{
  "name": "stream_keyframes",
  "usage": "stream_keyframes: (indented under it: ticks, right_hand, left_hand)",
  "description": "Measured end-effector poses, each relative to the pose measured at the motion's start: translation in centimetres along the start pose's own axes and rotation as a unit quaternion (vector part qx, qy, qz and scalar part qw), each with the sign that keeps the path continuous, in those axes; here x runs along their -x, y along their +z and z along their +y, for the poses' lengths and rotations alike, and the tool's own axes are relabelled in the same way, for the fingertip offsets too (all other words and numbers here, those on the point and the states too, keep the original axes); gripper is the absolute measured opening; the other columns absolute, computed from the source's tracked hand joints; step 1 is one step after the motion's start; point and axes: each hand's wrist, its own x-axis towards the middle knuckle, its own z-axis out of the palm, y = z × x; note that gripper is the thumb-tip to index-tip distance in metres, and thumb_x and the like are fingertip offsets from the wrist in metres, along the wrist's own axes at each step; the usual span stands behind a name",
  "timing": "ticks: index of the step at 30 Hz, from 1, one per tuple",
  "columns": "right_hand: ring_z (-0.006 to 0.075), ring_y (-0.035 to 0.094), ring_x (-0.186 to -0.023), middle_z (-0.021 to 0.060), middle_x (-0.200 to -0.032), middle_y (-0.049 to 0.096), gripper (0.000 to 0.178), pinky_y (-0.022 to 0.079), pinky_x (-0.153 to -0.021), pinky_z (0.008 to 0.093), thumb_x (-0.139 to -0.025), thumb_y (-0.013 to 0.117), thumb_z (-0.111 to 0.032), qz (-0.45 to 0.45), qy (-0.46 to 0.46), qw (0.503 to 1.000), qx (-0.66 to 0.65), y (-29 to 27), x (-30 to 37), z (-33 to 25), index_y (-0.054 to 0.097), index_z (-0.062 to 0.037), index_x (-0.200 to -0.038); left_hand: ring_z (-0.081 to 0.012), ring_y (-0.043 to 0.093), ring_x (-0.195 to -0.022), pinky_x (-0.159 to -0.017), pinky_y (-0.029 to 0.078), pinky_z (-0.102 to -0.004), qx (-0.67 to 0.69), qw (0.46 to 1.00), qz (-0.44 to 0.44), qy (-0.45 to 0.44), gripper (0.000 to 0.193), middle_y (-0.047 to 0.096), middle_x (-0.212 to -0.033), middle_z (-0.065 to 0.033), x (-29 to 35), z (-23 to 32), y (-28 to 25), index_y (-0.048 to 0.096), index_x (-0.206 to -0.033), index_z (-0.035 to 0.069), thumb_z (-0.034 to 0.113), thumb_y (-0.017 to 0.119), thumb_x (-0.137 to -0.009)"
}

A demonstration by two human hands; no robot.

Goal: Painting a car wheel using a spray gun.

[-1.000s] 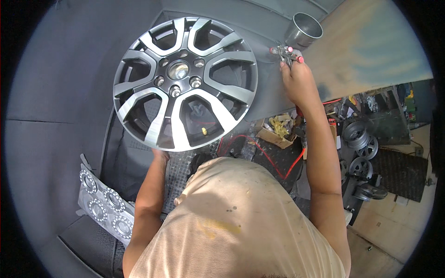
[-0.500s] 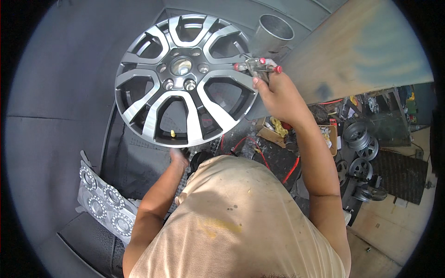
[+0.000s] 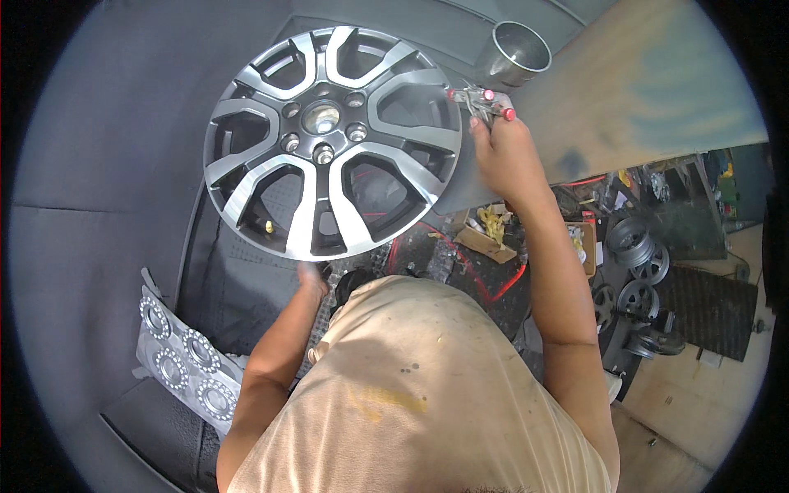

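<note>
A silver and dark grey alloy wheel (image 3: 333, 140) stands facing me in a grey spray booth. My right hand (image 3: 505, 156) grips a spray gun (image 3: 485, 99) with a shiny metal cup (image 3: 515, 51) on top, held at the wheel's right rim with the nozzle toward the spokes. Under the wheel's lower rim, my left hand (image 3: 312, 279) touches or holds its edge; the fingers are partly hidden. My torso in a beige shirt fills the lower middle.
A grey sheet (image 3: 185, 361) with several round chrome-ringed caps lies at the lower left. Red hoses (image 3: 485, 279) and a cardboard box (image 3: 485, 242) lie on the floor. Several small wheels (image 3: 637, 271) are stacked at the right, behind a tan board (image 3: 641, 90).
My right hand with the spray gun swung from the wheel's upper right in toward the spokes, then back out to the right rim. The wheel appears turned slightly.
</note>
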Motion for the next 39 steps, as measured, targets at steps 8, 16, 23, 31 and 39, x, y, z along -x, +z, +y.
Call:
stream_keyframes:
  ticks: [8, 16, 23, 31, 39]
  right_hand:
    - [0.0468, 0.058, -0.071, 0.0297, -0.072, 0.056, 0.036, 0.044, -0.063, 0.0493, -0.093, 0.057, -0.02, 0.034, 0.053, 0.997, 0.035, -0.9, 1.5, 3.0, 0.057, 0.0101, -0.075]
    - [0.0476, 0.06, -0.074, 0.0301, -0.074, 0.06, 0.032, 0.047, -0.068, 0.0523, -0.094, 0.054, -0.019, 0.004, 0.075, 0.996, 0.051, -0.9, 1.4, 3.1, 0.06, 0.0087, -0.079]
    - [0.0481, 0.06, -0.072, 0.0313, -0.07, 0.059, 0.035, 0.047, -0.067, 0.0523, -0.094, 0.052, -0.02, -0.009, 0.025, 1.0, -0.012, -0.8, 3.1, 0.4, 0.061, 0.0083, -0.075]
    - [0.0476, 0.06, -0.076, 0.0322, -0.075, 0.059, 0.037, 0.046, -0.071, 0.0531, -0.093, 0.051, -0.021, -0.104, 0.025, 0.989, -0.098, -1.3, 3.0, -1.0, 0.059, 0.0093, -0.073]
    - [0.0477, 0.061, -0.079, 0.0315, -0.078, 0.061, 0.035, 0.048, -0.076, 0.0536, -0.093, 0.053, -0.02, -0.016, 0.007, 0.999, -0.052, -0.5, 1.5, 1.6, 0.06, 0.0099, -0.078]
  left_hand:
    - [-0.0194, 0.065, -0.082, -0.072, 0.05, -0.0335, 0.064, 0.995, -0.034, 0.071, 0.021, 0.069, -0.089, -0.004, -1.6, 4.0, -1.1, 0.068, -0.094, 0.012, 0.026, 0.054, -0.087]
    - [-0.0308, 0.063, -0.108, -0.091, 0.051, -0.0462, 0.184, 0.971, -0.07, 0.135, 0.043, 0.06, -0.124, -0.0143, -5.8, 6.9, -3.0, 0.053, -0.125, -0.001, 0.031, 0.045, -0.097]
    - [-0.0266, 0.065, -0.089, -0.081, 0.054, -0.0416, 0.171, 0.979, -0.062, 0.092, 0.031, 0.067, -0.1, -0.0077, -5.2, 4.5, -3.1, 0.062, -0.112, 0.008, 0.029, 0.046, -0.097]
    - [-0.0214, 0.059, -0.097, -0.087, 0.044, -0.035, -0.417, 0.893, -0.164, -0.05, 0.037, 0.066, -0.106, -0.0103, 7.0, -1.1, 1.2, 0.064, -0.11, 0.009, 0.038, 0.05, -0.093]
    - [-0.025, 0.054, -0.118, -0.103, 0.037, -0.0354, -0.542, 0.775, -0.31, -0.1, 0.051, 0.058, -0.132, -0.014, 4.8, -3.9, -1.8, 0.06, -0.127, 0.005, 0.04, 0.043, -0.095]
